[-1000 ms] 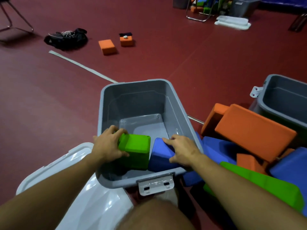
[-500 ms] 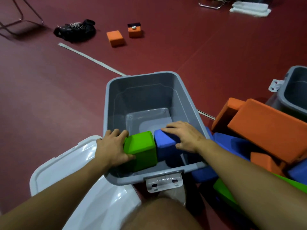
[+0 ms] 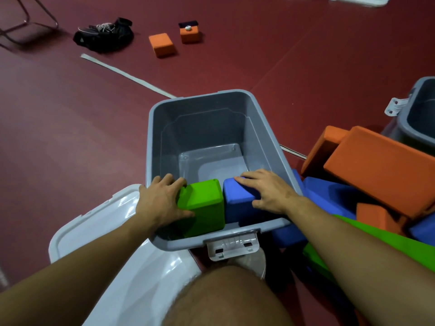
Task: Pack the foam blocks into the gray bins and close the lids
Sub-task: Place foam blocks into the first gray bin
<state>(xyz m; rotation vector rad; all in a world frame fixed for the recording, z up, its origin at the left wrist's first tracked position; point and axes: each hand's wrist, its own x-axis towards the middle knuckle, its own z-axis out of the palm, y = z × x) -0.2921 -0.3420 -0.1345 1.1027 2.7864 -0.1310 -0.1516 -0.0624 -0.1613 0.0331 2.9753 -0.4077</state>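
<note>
At the centre of the frame an open gray bin (image 3: 211, 128) sits on the red floor (image 3: 70, 137). Inside, against its near wall, a green foam block (image 3: 202, 205) and a blue foam block (image 3: 237, 203) stand side by side, touching. The left hand (image 3: 160, 203) grips the green block; the right hand (image 3: 266, 191) rests flat on the blue one, fingers spread. A white lid (image 3: 98, 231) lies at lower left. More blocks (image 3: 376, 165) pile at right beside a second bin (image 3: 421, 114). No readable writing shows anywhere.
</note>
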